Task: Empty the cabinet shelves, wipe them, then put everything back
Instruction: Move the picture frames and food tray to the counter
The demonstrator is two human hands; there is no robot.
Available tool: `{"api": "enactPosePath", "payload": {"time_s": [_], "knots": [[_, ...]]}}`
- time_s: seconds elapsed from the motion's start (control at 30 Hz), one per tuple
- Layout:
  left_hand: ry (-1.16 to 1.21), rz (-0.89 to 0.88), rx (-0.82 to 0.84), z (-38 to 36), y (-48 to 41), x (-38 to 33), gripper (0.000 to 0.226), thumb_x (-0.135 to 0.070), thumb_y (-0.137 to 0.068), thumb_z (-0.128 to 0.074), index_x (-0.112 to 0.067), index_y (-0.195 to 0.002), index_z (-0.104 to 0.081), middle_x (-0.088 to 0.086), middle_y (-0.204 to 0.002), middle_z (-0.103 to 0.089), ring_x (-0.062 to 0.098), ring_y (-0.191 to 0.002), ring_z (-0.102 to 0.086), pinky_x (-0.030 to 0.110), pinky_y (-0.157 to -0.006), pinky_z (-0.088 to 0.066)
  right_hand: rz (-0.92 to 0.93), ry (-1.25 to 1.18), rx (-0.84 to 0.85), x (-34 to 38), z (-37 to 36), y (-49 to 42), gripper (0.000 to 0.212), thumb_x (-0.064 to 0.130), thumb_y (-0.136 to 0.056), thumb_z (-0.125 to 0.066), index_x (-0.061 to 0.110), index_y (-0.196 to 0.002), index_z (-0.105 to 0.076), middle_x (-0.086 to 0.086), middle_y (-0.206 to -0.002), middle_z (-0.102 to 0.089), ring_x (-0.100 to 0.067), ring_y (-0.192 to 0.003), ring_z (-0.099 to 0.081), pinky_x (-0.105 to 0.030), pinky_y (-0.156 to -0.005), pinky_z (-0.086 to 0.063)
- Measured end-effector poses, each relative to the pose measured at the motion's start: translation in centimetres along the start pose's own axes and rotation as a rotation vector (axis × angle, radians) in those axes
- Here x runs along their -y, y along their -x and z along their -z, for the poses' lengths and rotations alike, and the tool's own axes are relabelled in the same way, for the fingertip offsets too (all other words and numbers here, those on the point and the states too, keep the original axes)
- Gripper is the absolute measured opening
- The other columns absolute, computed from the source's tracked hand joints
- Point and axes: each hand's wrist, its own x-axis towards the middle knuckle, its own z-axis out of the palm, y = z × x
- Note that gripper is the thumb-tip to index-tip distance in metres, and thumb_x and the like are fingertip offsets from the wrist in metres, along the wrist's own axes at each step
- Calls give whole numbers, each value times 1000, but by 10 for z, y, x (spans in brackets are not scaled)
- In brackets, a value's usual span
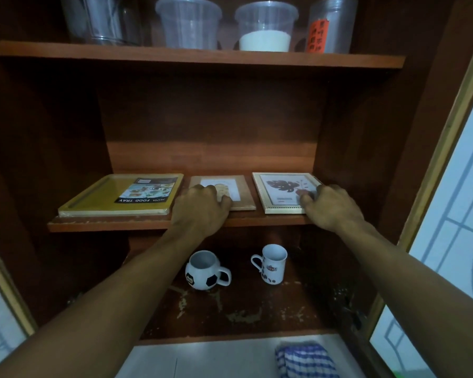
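Hands: left hand point(202, 205) has its fingers curled over the near edge of the brown frame point(246, 196) and grips it. Right hand point(331, 205) likewise grips the near right corner of the pale frame point(281, 192). Both frames lie flat on the middle shelf point(271, 221), side by side and apart.

Left of the left hand, same shelf: tray point(99, 197), flat, label up.

Above the hands, top shelf: glass point(101, 20), two tubs point(189, 23), one part-filled with white powder, and jar point(331, 25) with an orange label.

Below the hands, bottom shelf: football mug point(202, 271) and white mug point(273, 264), upright, apart. The board around them shows pale worn patches.

Nearest the person, below the right forearm: checked cloth point(303, 361), bunched on a white surface and untouched.

Progress, as judged: all three shelves are stocked. This is either the very start of emptying or the last of the putting back, and I cannot tell which. The marked bottom board hints that wiping is not yet done.
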Motion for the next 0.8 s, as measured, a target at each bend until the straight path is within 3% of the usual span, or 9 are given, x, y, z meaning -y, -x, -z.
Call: {"api": "enactPosePath", "payload": {"time_s": [0.2,0.37,0.5,0.8], "knots": [[72,26,5,4,5,2,46,-45,-90,-42,-10,-108,-67,15,-107,-64,31,-99,-58,37,-79,-50,-6,-7,-3,0,1,8,56,54,-90,-38,12,-117,-63,-16,-124,-59,-36,-110,-57,-46,-93,-49],[110,4,-6,8,15,7,44,-46,-87,-43,-9,-95,-67,13,-94,-64,30,-95,-59,36,-80,-48,5,11,-12,-2,1,16,54,53,-92,-39,11,-116,-63,-17,-123,-59,-35,-108,-57,-43,-92,-50],[131,1,4,16,26,9,40,-42,-90,-48,-11,-105,-67,12,-102,-64,29,-94,-57,32,-69,-44,21,36,-21,-2,5,25,56,54,-92,-39,11,-117,-63,-17,-123,-59,-35,-110,-57,-43,-92,-50],[134,-38,-69,28,45,11,40,-38,-91,-50,-4,-106,-66,16,-106,-62,33,-99,-58,32,-72,-43,-16,88,51,-3,16,33,71,63,-91,-41,3,-122,-60,-20,-121,-59,-34,-109,-55,-41,-93,-49]]}}
